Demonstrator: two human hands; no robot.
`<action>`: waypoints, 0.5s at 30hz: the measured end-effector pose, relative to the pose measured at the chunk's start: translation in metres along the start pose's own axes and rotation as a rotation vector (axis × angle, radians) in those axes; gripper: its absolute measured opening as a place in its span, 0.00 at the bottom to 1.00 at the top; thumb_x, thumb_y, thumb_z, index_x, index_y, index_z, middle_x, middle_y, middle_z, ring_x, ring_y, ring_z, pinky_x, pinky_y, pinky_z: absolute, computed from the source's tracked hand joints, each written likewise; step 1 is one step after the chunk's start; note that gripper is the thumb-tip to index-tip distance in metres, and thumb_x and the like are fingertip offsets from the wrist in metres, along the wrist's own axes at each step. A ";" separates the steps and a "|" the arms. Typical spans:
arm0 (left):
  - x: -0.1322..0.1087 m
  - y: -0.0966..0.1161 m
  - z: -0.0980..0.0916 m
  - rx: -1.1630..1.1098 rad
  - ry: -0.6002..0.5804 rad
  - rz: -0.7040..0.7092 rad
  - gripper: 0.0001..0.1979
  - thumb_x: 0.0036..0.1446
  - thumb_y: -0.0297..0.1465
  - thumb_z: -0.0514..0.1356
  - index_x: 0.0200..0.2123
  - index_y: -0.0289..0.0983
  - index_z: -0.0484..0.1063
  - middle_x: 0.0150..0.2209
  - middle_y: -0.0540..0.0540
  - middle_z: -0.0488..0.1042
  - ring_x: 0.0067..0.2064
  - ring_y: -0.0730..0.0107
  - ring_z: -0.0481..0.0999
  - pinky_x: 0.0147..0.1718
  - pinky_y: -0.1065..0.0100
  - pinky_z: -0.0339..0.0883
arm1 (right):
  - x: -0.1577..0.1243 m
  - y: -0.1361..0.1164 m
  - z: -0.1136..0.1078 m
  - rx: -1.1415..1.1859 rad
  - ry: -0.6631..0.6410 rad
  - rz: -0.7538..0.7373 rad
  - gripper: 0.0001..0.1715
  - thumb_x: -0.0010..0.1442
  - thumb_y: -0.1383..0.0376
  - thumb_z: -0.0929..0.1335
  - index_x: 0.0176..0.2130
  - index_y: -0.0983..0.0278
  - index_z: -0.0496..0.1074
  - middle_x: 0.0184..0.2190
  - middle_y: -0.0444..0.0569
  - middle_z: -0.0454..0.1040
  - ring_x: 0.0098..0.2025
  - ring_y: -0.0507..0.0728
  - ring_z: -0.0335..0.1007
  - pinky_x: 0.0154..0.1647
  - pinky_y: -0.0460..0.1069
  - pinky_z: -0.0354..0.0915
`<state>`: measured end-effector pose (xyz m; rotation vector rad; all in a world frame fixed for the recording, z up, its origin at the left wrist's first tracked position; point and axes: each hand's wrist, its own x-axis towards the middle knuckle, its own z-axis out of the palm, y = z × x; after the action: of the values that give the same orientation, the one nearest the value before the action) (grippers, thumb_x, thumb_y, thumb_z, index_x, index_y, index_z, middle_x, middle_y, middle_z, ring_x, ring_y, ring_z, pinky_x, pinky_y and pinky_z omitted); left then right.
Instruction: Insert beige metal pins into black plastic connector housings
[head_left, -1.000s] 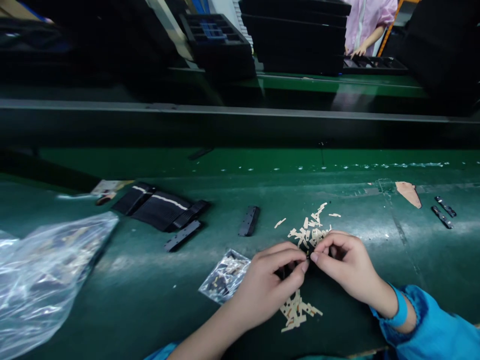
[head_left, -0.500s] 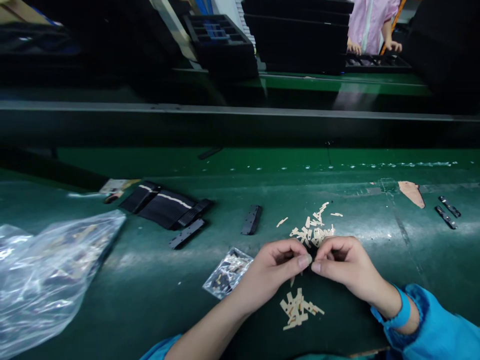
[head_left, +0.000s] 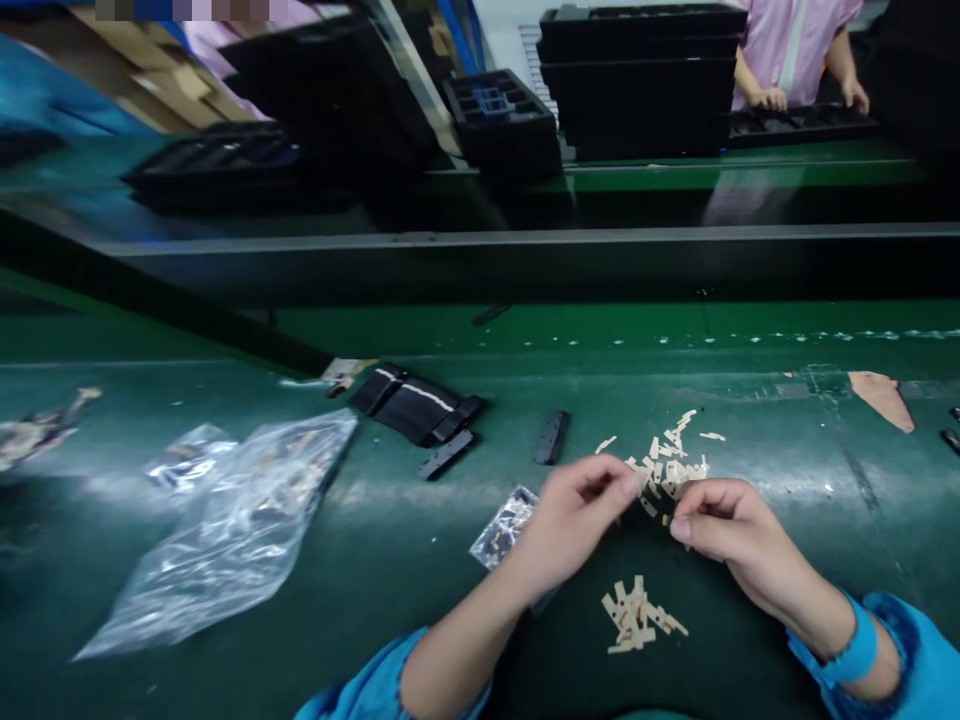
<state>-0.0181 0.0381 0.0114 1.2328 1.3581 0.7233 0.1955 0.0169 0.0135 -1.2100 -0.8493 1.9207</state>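
Note:
My left hand (head_left: 574, 520) and my right hand (head_left: 724, 528) hover over the green belt (head_left: 375, 520), a small gap between them. Each pinches thumb to forefinger. The right hand's fingertips hold a tiny dark part (head_left: 666, 520); what the left pinch holds is too small to make out. Just behind the fingers lies a scatter of small beige strips (head_left: 667, 455). A second little heap of beige strips (head_left: 637, 615) lies near me, between my wrists. A small clear bag of dark parts (head_left: 504, 525) sits by my left hand.
A large crumpled plastic bag (head_left: 225, 530) lies at left. Black flat pieces (head_left: 416, 405), (head_left: 552, 436) rest further back. A tan scrap (head_left: 881, 397) lies far right. Beyond a dark rail, stacked black trays (head_left: 637, 75) stand, and a person in pink (head_left: 795, 50) works at a tray.
My hands have drawn slightly apart from a joined pinch. The view has swung left, bringing more of the plastic bags at left into sight.

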 end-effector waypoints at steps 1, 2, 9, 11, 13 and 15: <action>0.004 0.001 -0.013 0.062 0.115 0.013 0.20 0.56 0.50 0.68 0.34 0.38 0.78 0.31 0.47 0.76 0.32 0.67 0.73 0.28 0.70 0.65 | 0.000 0.000 -0.002 -0.014 0.007 -0.007 0.16 0.46 0.56 0.83 0.25 0.63 0.81 0.20 0.42 0.71 0.22 0.49 0.57 0.28 0.47 0.59; 0.009 0.000 -0.027 0.119 0.223 0.014 0.17 0.56 0.48 0.68 0.36 0.40 0.77 0.33 0.48 0.76 0.33 0.66 0.72 0.28 0.71 0.62 | 0.000 0.000 -0.003 -0.028 0.011 -0.014 0.15 0.46 0.56 0.83 0.25 0.63 0.81 0.20 0.42 0.70 0.22 0.49 0.57 0.28 0.47 0.59; 0.029 -0.020 -0.082 0.345 0.325 -0.085 0.16 0.57 0.44 0.68 0.25 0.39 0.74 0.20 0.52 0.72 0.25 0.65 0.72 0.25 0.69 0.58 | -0.001 0.001 -0.005 -0.100 0.022 -0.034 0.17 0.47 0.54 0.81 0.24 0.63 0.80 0.19 0.42 0.67 0.23 0.51 0.54 0.27 0.48 0.55; 0.029 -0.025 -0.083 0.376 0.342 -0.091 0.16 0.60 0.43 0.66 0.27 0.38 0.75 0.22 0.51 0.74 0.26 0.65 0.74 0.26 0.69 0.62 | -0.002 0.004 -0.007 -0.124 0.045 -0.029 0.18 0.47 0.52 0.81 0.24 0.63 0.79 0.19 0.42 0.66 0.23 0.51 0.52 0.27 0.48 0.53; 0.029 -0.029 -0.083 0.399 0.367 -0.092 0.15 0.65 0.41 0.64 0.33 0.36 0.76 0.27 0.50 0.77 0.28 0.66 0.76 0.29 0.68 0.67 | -0.001 0.009 -0.011 -0.142 0.072 -0.029 0.18 0.49 0.52 0.80 0.24 0.63 0.79 0.20 0.43 0.66 0.24 0.51 0.52 0.27 0.49 0.50; 0.030 -0.032 -0.082 0.406 0.360 -0.099 0.13 0.70 0.40 0.62 0.41 0.35 0.76 0.34 0.49 0.78 0.31 0.68 0.77 0.32 0.66 0.73 | 0.001 0.013 -0.014 -0.141 0.090 -0.039 0.18 0.51 0.52 0.79 0.25 0.63 0.79 0.21 0.43 0.65 0.24 0.52 0.53 0.27 0.49 0.50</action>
<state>-0.1000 0.0754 -0.0112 1.3794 1.9198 0.6368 0.2052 0.0132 -0.0028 -1.3424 -0.9669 1.7864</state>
